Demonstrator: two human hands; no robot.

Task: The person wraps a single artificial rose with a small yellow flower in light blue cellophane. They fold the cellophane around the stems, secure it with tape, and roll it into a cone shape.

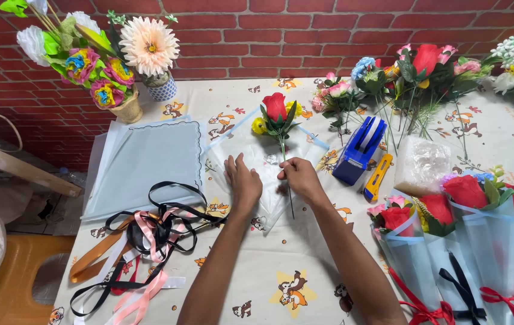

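Note:
A red artificial rose (275,107) with small yellow flowers and green leaves lies on a clear plastic wrapping sheet (239,150) in the middle of the table. My right hand (299,176) pinches the rose's thin stem just below the leaves. Pressed flat on the clear sheet to the left of the stem is my left hand (243,182), fingers spread.
Pale blue wrapping sheets (145,159) lie at the left, above a tangle of ribbons (142,241). A blue tape dispenser (359,150) and yellow cutter (378,177) sit right of my hands. Wrapped rose bouquets (449,241) lie at the right; loose flowers (413,78) and vases (127,108) stand by the brick wall.

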